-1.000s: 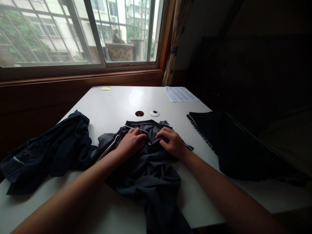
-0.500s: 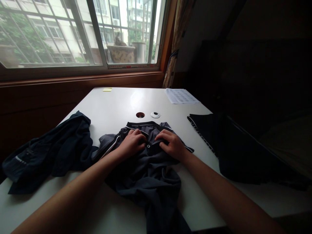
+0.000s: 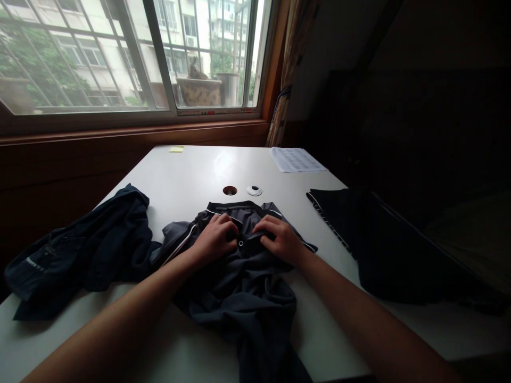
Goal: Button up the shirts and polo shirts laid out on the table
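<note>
While the left hand (image 3: 217, 238) pinches a dark shirt (image 3: 251, 303) on one side of its button (image 3: 240, 243), the right hand (image 3: 280, 239) grips it opposite. Rumpled, the shirt lies on a white table (image 3: 187, 178) between a navy garment (image 3: 114, 239) and a black garment (image 3: 383, 250) — papers (image 3: 297, 160) and a yellow note (image 3: 176, 149) beyond.

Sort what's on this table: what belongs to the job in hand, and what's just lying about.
In the job:
- middle garment
- left hand, on its cloth
- right hand, likewise

Apparently just lying about, untouched:
- left garment
- right garment
- papers
- yellow note
- round white piece
</note>
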Available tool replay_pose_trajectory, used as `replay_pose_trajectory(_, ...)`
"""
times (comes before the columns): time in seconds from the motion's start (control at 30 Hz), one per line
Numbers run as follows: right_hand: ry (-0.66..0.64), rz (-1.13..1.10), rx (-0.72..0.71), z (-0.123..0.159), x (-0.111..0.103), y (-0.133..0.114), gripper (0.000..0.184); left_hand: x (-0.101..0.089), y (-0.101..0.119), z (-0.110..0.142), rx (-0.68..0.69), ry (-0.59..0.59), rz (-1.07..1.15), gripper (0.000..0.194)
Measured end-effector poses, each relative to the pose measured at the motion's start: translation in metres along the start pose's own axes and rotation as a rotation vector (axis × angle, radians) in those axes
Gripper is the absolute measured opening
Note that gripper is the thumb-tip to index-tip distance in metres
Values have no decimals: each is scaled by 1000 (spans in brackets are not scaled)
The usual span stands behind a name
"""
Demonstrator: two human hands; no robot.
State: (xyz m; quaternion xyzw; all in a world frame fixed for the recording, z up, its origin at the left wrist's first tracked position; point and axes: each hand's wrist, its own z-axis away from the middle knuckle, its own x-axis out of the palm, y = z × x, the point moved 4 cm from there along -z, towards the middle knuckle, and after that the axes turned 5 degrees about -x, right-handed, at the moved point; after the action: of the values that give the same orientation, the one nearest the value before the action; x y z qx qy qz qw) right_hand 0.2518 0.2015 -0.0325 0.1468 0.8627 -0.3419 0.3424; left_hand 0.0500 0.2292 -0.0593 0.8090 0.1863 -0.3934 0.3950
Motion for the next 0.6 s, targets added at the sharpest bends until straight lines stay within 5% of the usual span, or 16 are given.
replay_pose_trajectory(0.6,33,20,4,-1,0,3,29,-2,1,0,17,77,78,17)
